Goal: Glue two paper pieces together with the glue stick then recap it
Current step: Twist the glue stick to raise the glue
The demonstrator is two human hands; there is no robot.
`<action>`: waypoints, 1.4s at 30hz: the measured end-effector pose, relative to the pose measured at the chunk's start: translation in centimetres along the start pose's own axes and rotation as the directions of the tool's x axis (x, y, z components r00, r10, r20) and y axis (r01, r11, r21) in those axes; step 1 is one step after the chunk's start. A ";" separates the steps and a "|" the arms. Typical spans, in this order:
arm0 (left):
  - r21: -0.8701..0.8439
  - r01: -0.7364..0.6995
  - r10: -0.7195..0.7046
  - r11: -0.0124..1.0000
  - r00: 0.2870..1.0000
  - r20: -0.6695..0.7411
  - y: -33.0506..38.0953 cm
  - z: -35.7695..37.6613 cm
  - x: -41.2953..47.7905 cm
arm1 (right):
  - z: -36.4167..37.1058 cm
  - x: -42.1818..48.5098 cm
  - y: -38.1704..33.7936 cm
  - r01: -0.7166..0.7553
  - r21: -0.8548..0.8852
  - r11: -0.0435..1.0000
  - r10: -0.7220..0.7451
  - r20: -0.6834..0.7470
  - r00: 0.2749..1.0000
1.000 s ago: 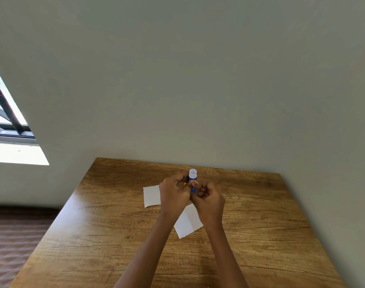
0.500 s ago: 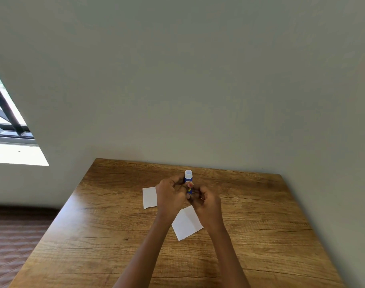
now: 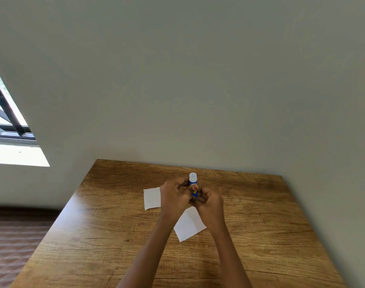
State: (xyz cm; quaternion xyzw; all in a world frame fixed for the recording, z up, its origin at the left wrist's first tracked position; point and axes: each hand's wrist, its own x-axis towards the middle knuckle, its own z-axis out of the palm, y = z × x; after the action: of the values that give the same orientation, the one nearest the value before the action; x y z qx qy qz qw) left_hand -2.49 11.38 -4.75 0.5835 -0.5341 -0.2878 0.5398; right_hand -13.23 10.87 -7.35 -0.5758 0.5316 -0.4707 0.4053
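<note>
A wooden table (image 3: 260, 215) bears a far paper (image 3: 152, 198) and a near paper (image 3: 188, 225), both white. Above them the left hand (image 3: 173, 196) and right hand (image 3: 210, 202) meet, both curled round the upright glue stick (image 3: 193, 180), which is blue with a white top.

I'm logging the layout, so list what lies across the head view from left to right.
window → left paper piece → left hand → glue stick → right hand. The nearer paper piece lies beneath both arms, so it is left out.
</note>
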 end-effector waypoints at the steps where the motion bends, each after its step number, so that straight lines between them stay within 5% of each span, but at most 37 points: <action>1: -0.004 0.006 -0.006 1.000 1.000 0.003 0.0 0.0 0.0 | -0.1 0.0 0.1 0.007 -0.030 1.000 -0.006 0.024 1.000; 5: 0.005 0.010 -0.010 1.000 1.000 0.004 0.0 -0.1 -0.1 | 0.0 -0.2 0.2 0.018 -0.093 0.996 -0.014 0.038 0.999; 14: 0.031 -0.017 0.017 0.999 1.000 0.000 0.3 -0.3 -0.1 | 0.8 -0.9 -0.4 0.013 0.013 1.000 -0.010 -0.189 0.982; 23: 0.022 -0.025 0.025 0.999 1.000 -0.003 0.2 -0.7 -0.1 | 0.4 -0.4 -0.1 0.054 -0.085 0.995 -0.049 0.065 0.997; 34: 0.014 -0.063 0.062 0.998 0.998 0.015 -0.3 -0.3 -0.1 | 0.8 -0.5 -0.6 0.043 -0.108 0.993 -0.060 -0.163 0.985; 42: 0.010 -0.058 0.058 0.998 0.998 0.026 -0.6 -0.4 -0.2 | 0.5 -0.2 -0.1 -0.007 -0.079 0.997 0.006 -0.005 1.000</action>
State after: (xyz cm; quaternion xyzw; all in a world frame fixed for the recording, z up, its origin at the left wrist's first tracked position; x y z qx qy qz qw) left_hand -1.94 11.58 -5.22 0.5669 -0.5592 -0.2766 0.5380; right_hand -12.77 11.05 -7.42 -0.5886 0.5526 -0.4491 0.3827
